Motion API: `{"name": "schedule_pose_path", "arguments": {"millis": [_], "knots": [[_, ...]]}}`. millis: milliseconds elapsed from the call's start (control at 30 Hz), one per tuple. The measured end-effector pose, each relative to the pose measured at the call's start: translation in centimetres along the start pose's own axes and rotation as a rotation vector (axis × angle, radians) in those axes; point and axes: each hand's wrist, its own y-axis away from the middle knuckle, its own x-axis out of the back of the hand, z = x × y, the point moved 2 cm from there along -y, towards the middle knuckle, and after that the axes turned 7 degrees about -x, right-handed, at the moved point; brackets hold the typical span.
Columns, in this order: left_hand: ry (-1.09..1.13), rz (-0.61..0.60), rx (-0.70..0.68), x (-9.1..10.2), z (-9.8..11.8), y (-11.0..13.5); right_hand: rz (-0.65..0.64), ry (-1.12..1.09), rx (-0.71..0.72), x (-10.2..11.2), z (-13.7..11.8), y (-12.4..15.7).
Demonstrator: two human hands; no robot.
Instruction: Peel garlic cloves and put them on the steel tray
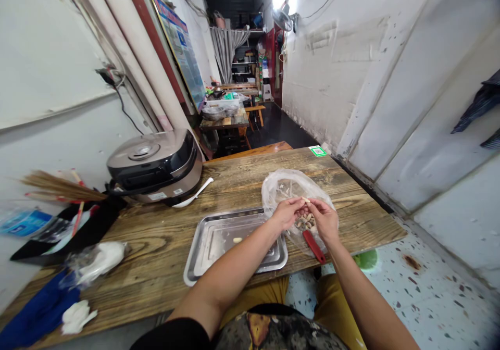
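My left hand (287,212) and my right hand (323,217) meet over a clear plastic bag (281,186) of garlic cloves on the wooden table (164,256). Both pinch one small pale garlic clove (305,200) between their fingertips. A red-handled knife (313,246) sticks out under my right hand; whether that hand grips it I cannot tell. Left of the bag lies a steel tray (203,259) with a single peeled clove (237,239) in it.
A rice cooker (156,165) with a white spoon (195,192) stands at the table's back left. Incense-like sticks (58,186), plastic bags and blue cloth (37,313) crowd the left end. A wall runs along the right; more tables stand down the aisle.
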Motion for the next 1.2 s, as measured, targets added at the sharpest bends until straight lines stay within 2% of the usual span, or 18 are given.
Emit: {"name": "schedule_pose_path", "arguments": {"millis": [100, 167, 267, 433, 600, 700, 900, 1200], "knots": [[-0.016, -0.028, 0.048, 0.0, -0.1, 0.2, 0.051, 0.242, 0.208, 0.1, -1.0, 0.7], [-0.036, -0.022, 0.022, 0.1, -0.1, 0.2, 0.063, 0.354, 0.321, 0.0, -1.7, 1.2], [-0.063, -0.006, -0.052, 0.0, -0.2, 0.2, 0.049, 0.399, 0.379, -0.1, -2.3, 1.4], [-0.103, 0.013, -0.111, -0.1, -0.2, 0.3, 0.027, 0.400, 0.304, 0.1, -2.5, 1.0], [-0.212, 0.022, -0.170, -0.3, -0.1, 0.4, -0.017, 0.266, 0.037, 0.2, -2.1, 0.1], [-0.290, 0.011, -0.186, -0.4, 0.0, 0.4, -0.058, 0.212, -0.057, 0.2, -1.9, -0.2], [-0.373, -0.039, -0.198, -0.5, -0.2, 0.2, -0.067, 0.240, -0.056, 0.2, -1.8, -0.2], [-0.430, -0.043, -0.192, -0.2, -0.7, 0.0, -0.061, 0.328, -0.055, 0.7, -1.6, -0.5]]}}
